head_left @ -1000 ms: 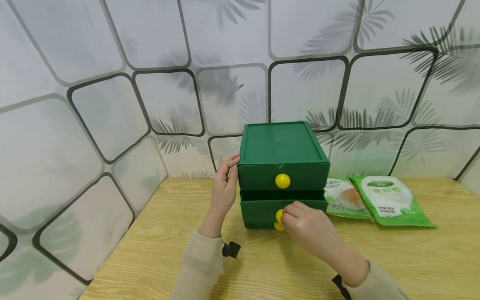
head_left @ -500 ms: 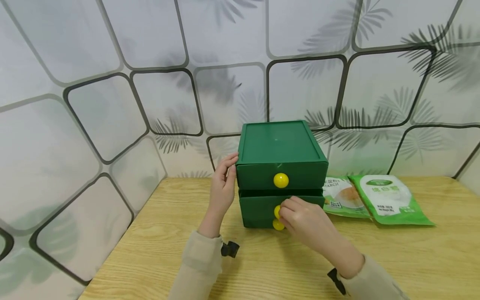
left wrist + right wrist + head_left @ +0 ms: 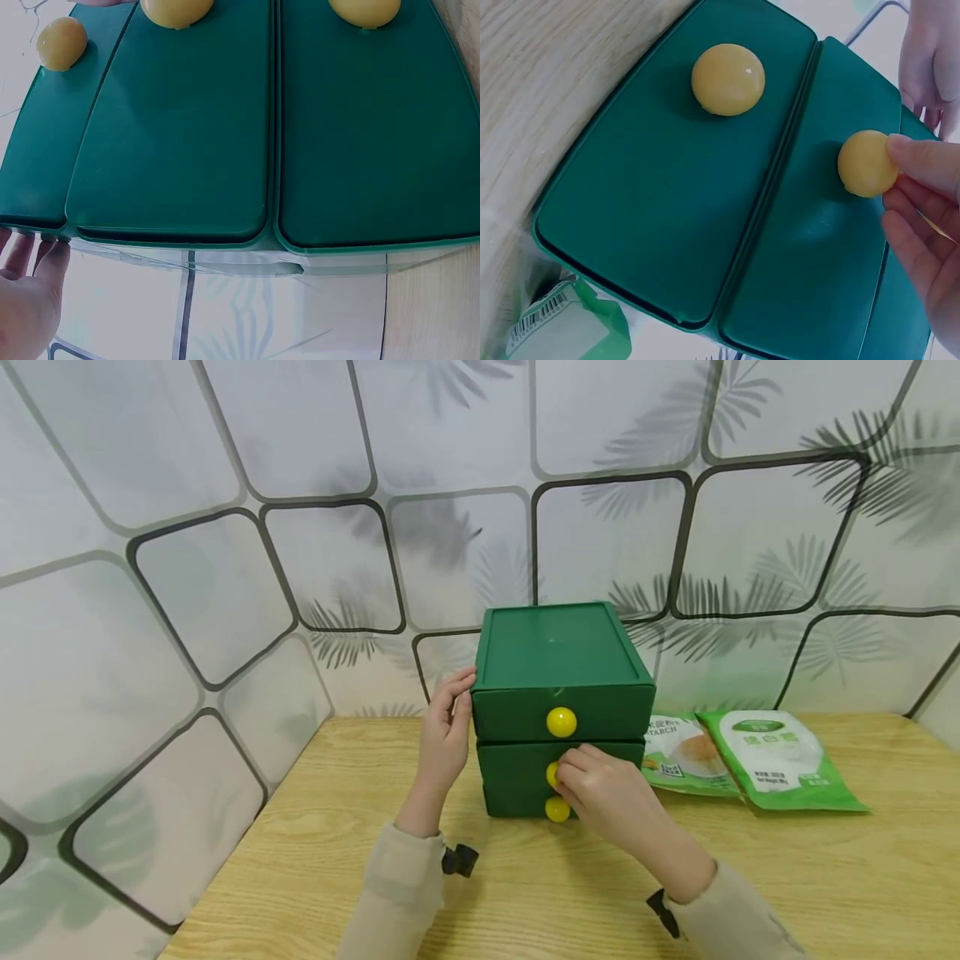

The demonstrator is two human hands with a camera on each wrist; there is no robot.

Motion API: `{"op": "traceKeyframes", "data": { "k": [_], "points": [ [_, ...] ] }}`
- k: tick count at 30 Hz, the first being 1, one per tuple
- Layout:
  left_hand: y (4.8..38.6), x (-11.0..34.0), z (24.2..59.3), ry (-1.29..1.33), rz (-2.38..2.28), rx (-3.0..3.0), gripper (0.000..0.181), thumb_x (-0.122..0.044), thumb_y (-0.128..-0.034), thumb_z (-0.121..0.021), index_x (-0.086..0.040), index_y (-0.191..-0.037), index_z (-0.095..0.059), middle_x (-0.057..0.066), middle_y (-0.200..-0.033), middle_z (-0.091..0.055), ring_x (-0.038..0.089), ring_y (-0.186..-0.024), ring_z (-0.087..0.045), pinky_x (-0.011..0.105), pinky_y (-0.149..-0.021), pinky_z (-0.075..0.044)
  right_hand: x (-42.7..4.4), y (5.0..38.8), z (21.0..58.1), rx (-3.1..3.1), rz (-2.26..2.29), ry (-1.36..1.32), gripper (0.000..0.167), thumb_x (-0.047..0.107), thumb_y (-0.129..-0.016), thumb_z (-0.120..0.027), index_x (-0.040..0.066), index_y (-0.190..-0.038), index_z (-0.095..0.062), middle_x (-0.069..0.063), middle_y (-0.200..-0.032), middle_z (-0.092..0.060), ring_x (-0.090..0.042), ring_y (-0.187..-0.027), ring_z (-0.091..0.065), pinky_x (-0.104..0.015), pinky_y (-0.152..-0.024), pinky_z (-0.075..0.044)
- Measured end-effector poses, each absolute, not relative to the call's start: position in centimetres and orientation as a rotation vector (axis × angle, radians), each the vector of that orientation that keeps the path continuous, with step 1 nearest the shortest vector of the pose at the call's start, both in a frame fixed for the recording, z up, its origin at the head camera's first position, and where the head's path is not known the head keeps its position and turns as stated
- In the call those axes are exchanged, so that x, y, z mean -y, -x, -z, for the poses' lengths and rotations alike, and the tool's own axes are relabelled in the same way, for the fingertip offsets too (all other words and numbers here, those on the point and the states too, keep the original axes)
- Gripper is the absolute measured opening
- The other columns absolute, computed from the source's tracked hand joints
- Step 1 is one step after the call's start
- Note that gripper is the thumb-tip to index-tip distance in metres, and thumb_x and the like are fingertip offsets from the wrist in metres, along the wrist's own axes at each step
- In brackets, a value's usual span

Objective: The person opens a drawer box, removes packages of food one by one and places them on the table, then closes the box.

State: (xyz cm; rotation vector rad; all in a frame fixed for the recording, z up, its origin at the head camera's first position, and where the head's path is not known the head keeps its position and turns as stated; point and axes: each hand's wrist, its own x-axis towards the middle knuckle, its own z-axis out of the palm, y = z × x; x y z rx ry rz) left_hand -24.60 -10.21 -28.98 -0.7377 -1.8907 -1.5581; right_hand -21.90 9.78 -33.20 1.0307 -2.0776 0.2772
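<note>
One cabinet [image 3: 564, 647], three knobs [image 3: 728, 79], two bags [image 3: 783, 764] on wooden table [image 3: 300, 860]. Pinching middle knob [image 3: 864, 163] with right hand [image 3: 611, 789]; resting left hand [image 3: 442, 735], fingers extended, against cabinet's left side. Patterned wall [image 3: 465, 560] behind.

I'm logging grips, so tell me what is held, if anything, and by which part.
The right hand pinches the middle drawer by its yellow knob. The left hand rests against the side of the green cabinet, gripping nothing.
</note>
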Motion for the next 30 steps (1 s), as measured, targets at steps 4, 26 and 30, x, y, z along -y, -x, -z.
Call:
{"op": "traceKeyframes", "data": {
  "k": [4,26,30],
  "points": [
    [24.60,10.25,28.99,0.735,1.555,1.896,0.026,0.004,-0.0937,-0.035,0.016,-0.113,-0.048,0.026,-0.124,-0.043,0.031,-0.119,-0.036,0.038,-0.095,-0.034,-9.77,22.06,33.28,2.085,-0.276,-1.017,0.017,0.004,-0.065,-0.077,0.007,-0.071,-0.061,0.000,-0.071,-0.057,-0.013,-0.064,-0.051,-0.024,-0.056,-0.048],
    [24.57,10.27,28.96,0.735,1.567,1.891,0.026,0.004,-0.0935,-0.035,0.016,-0.113,-0.048,0.026,-0.124,-0.042,0.031,-0.119,-0.036,0.038,-0.096,-0.034,-9.92,22.49,33.65,2.086,-0.286,-1.013,0.017,0.005,-0.064,-0.078,0.006,-0.073,-0.063,0.000,-0.074,-0.059,-0.013,-0.068,-0.053,-0.025,-0.059,-0.050],
    [24.59,10.25,28.96,0.734,1.554,1.891,0.026,0.004,-0.0935,-0.035,0.016,-0.113,-0.048,0.026,-0.124,-0.043,0.032,-0.119,-0.037,0.038,-0.095,-0.034,-9.96,22.52,33.71,2.081,-0.283,-1.019,0.017,0.004,-0.064,-0.078,0.006,-0.074,-0.064,0.000,-0.074,-0.059,-0.013,-0.069,-0.053,-0.024,-0.059,-0.050]
  ]
}}
